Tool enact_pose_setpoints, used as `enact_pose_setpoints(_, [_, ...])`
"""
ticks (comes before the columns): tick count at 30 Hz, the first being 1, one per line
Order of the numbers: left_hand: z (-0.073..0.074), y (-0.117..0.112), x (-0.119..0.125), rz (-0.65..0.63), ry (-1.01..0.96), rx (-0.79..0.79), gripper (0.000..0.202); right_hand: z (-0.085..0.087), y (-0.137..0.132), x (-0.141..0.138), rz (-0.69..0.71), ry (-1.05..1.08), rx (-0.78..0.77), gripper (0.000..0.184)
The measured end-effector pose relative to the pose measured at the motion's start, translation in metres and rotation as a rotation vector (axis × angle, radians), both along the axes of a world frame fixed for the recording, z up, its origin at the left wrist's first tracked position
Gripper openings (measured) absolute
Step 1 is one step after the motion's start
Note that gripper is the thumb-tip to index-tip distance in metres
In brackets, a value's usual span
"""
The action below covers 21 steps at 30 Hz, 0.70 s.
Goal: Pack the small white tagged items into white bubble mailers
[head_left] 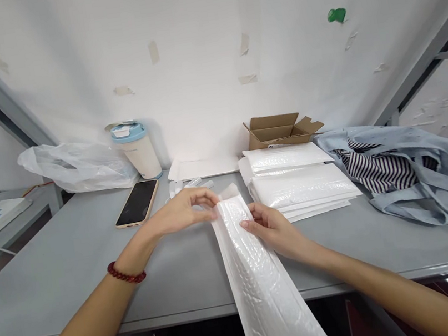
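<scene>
A white bubble mailer (255, 264) slants from above the table down past its front edge toward me. My right hand (273, 228) grips its upper right side, the thumb lying on the front face and the fingers partly hidden behind. At the mailer's upper left corner, my left hand (190, 209) has its fingers curled and thumb bent in, closed on the edge; the tips are slightly blurred. Just beyond the hands, some clear plastic pieces (195, 184) lie on the table, partly covered. A stack of similar white mailers (302, 187) lies to the right.
On the grey table (66, 270) are a phone (137, 203), a tumbler with a blue lid (140, 152) and a white plastic bag (81, 167). An open cardboard box (275, 129) stands against the wall behind the mailers. A light blue bag (425, 160) with striped cloth lies at right.
</scene>
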<state>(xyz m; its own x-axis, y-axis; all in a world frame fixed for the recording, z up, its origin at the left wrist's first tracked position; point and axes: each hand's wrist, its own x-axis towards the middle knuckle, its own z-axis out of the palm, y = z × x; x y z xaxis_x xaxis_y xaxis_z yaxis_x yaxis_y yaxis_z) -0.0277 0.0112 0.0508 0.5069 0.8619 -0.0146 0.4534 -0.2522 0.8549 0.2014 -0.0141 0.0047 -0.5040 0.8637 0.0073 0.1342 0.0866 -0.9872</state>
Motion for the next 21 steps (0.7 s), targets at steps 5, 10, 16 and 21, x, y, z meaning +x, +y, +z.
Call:
enact_pose_setpoints(5, [-0.01, 0.002, 0.001, 0.225, -0.204, -0.233, 0.056, -0.004, 0.003, 0.003, -0.054, 0.063, -0.003, 0.026])
enact_pose_setpoints(10, [-0.013, -0.001, 0.014, 0.135, -0.31, -0.434, 0.026, 0.002, 0.0, 0.002, -0.029, 0.172, -0.083, 0.026])
enact_pose_setpoints(16, [-0.007, -0.005, 0.015, 0.191, -0.264, -0.297, 0.017, 0.013, -0.002, 0.002, 0.01, 0.251, -0.136, 0.04])
enact_pose_setpoints(21, [-0.005, -0.004, 0.01, 0.213, -0.314, -0.313, 0.018, 0.01, 0.0, 0.005, -0.036, 0.183, -0.06, 0.039])
